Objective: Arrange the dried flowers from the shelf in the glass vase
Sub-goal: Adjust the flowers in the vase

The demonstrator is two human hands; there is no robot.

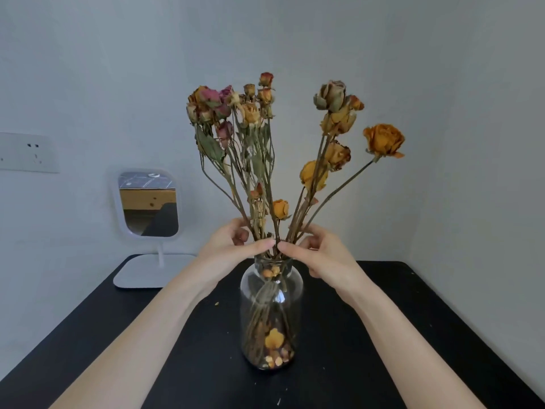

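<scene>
A clear glass vase [271, 308] stands upright on the black table [398, 335]. Several dried roses [250, 137], orange, yellow and pink, stand in it with their stems fanned into a left cluster and a right cluster. Loose petals lie at the vase's bottom. My left hand [233, 246] holds the left cluster of stems just above the vase's mouth, thumb in front and fingers curled behind. My right hand [318, 255] holds the right cluster [339, 134] at the same height, thumb tip nearly meeting the left thumb.
A white-framed standing mirror [147, 202] sits on the table's back left corner, close to the wall. A wall socket [26, 152] is at far left. Small crumbs of dried flower lie scattered on the table around the vase.
</scene>
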